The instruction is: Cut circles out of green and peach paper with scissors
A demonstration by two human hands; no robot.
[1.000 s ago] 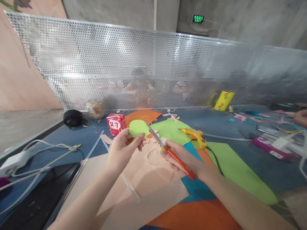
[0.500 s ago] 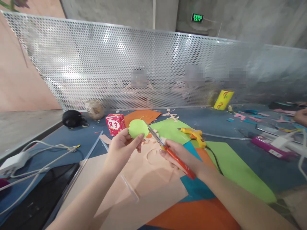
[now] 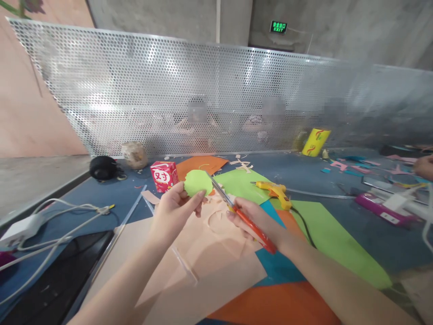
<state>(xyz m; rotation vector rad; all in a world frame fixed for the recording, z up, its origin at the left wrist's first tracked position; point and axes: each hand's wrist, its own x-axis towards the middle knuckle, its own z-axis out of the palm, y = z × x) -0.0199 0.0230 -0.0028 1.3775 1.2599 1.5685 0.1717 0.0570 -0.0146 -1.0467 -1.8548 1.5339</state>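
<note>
Pinched between the thumb and fingers of my left hand [image 3: 181,203] is a roundish piece of lime-green paper [image 3: 197,182] with a notched edge. My right hand [image 3: 255,219] grips a pair of scissors [image 3: 252,225] with red handles. Their blades point up and left, the tips at the right edge of the paper piece. Below both hands lies a large sheet of peach paper [image 3: 216,275], with curled offcuts [image 3: 218,221] of the same colour on it. Part of my right hand's fingers is hidden behind the handles.
A yellow glue gun [image 3: 275,192] lies right of my hands, on green paper [image 3: 333,230]. A red box [image 3: 164,176] stands left. A purple power strip [image 3: 385,210], black tablet-like slab [image 3: 64,280] and white cables [image 3: 57,241] flank the sheets. A perforated metal screen [image 3: 135,90] closes the back. Another person's hand [image 3: 424,167] shows far right.
The whole view has shifted very slightly. My left hand and the paper piece stay nearly in place, and the scissor tips remain at its right edge.
</note>
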